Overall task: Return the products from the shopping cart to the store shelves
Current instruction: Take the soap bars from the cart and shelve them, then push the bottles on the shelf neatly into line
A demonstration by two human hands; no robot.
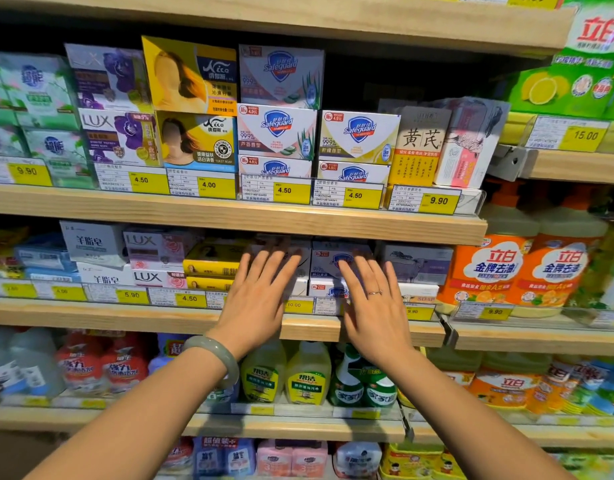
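Both my hands are stretched out flat in front of the second wooden shelf (125, 315), which holds soap boxes. My left hand (255, 296), with a pale green bangle on the wrist, has its fingers spread over a white soap box (300, 271). My right hand (373, 306), with a thin ring, has its fingers apart, resting against a white and blue Safeguard soap box (328, 259). Neither hand grips anything. The shopping cart is out of view.
Above, a shelf (229, 216) carries Lux, Nico and Safeguard soap boxes with yellow price tags. Orange detergent bottles (489, 271) stand to the right. Below are yellow-green cleaner bottles (286, 374), green spray bottles and red pouches.
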